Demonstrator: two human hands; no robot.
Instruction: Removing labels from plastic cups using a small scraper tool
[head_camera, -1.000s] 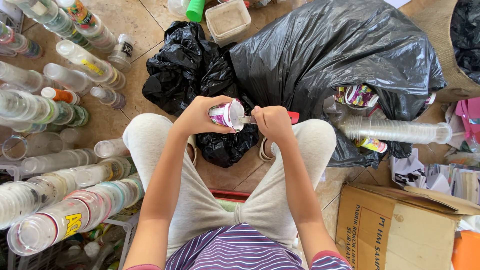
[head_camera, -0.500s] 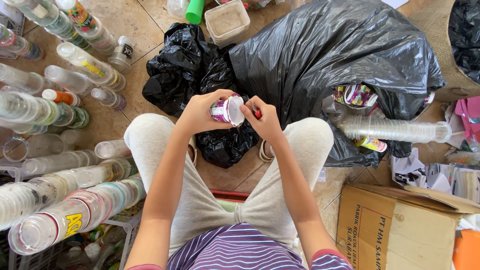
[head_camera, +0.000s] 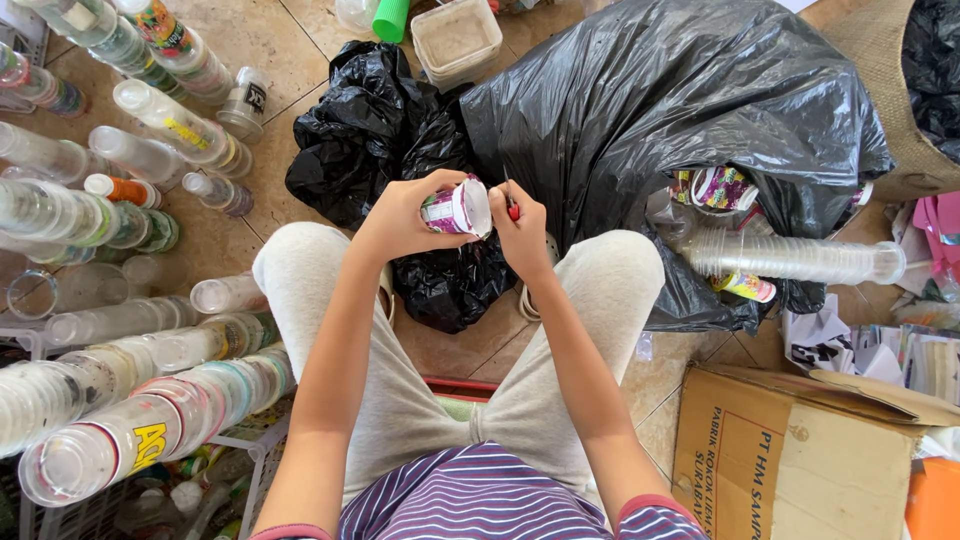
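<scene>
The left hand (head_camera: 400, 215) is wrapped around a small printed plastic cup (head_camera: 457, 208) above the knees, while the right hand (head_camera: 522, 228) pinches a red-handled blade (head_camera: 511, 205) at the cup's rim (its edge sits close to the left fingertips, so a slip could nick them). Black bin bags (head_camera: 640, 120) lie far, stacked clear cups (head_camera: 130, 340) crowd the left, and a cardboard box (head_camera: 800, 460) sits near right.

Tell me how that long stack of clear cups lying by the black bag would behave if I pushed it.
The stack of clear cups lies on its side, so it would probably roll. Being thin, see-through plastic, it likely weighs little and slides easily on the tile floor. Nested loosely, it may bend or come apart.
</scene>
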